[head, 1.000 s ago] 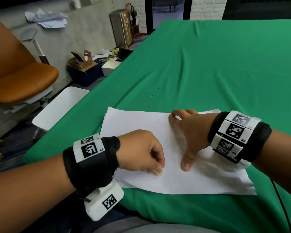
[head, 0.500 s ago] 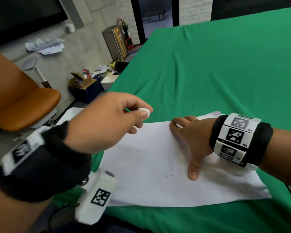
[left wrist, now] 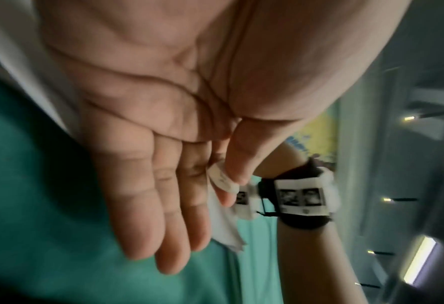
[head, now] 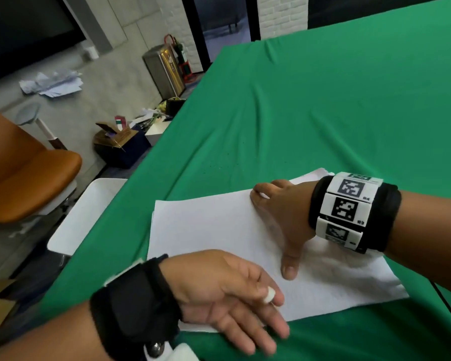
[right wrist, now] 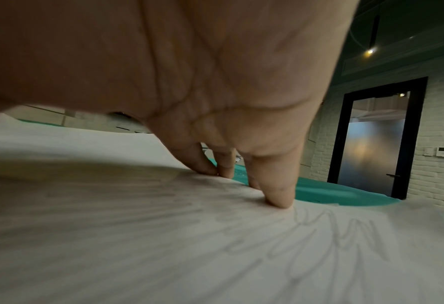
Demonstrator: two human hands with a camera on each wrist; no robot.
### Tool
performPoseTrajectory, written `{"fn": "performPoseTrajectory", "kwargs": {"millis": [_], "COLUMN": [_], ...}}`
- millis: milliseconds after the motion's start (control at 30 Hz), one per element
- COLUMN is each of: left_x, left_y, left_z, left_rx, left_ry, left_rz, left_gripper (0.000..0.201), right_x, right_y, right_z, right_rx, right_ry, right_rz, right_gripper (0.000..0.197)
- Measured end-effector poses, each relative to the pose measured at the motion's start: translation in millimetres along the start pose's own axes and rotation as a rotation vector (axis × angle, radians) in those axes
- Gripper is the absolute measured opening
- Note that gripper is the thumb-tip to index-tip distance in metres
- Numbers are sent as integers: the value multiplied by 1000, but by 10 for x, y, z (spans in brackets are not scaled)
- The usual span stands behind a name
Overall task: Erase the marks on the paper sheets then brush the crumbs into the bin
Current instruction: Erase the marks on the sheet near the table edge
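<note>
I see L hand (head: 219,295) over the near edge of the paper (head: 219,225), thumb and finger pinching the eraser (head: 269,294), other fingers straight. R hand (head: 281,212) flat, fingertips (right wrist: 277,197) pressing paper to the green cloth (head: 323,113).

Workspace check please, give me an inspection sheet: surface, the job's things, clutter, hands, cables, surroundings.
Surface: green cloth over the table, wrinkled.
Job's things: paper sheets stacked at the near edge, faint pencil marks left; white eraser; dark crumbs on the cloth beyond the sheets; white bin beside the table's left edge.
Clutter: nothing seen on the table.
Hands: left hand pinches the eraser with its thumb, other fingers straight; right hand presses the sheets flat.
Cables: a thin dark cable at the right edge.
Surroundings: orange chair, boxes and loose papers on the floor.
</note>
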State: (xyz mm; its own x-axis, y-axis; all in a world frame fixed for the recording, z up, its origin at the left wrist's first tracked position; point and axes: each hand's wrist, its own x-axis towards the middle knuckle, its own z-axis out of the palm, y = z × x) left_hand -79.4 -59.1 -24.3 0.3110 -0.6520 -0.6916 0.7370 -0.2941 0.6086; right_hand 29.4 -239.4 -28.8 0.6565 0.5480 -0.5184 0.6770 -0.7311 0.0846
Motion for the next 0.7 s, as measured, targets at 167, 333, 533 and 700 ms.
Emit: {"fn": "performPoseTrajectory", "kwargs": {"millis": [167, 333, 533, 700], "left_x": [111, -135, -14, 75], "left_y": [430, 700, 178, 521], "left_z": [-502, -498, -412, -1086], "left_rx": [-120, -211, 140, -136], "left_ry": [719, 721, -14, 741], "left_rz": [391, 747, 120, 527], "left_gripper": [13, 10, 14, 10], "right_x": [9, -19, -35, -40], "right_y": [9, -3, -18, -15], "right_z": [13, -10, -2, 12], "right_rx": [25, 32, 70, 88], "right_ry": [23, 17, 51, 111], "right_rz": [5, 0, -2, -14], "right_gripper": [167, 164, 163, 159]}}
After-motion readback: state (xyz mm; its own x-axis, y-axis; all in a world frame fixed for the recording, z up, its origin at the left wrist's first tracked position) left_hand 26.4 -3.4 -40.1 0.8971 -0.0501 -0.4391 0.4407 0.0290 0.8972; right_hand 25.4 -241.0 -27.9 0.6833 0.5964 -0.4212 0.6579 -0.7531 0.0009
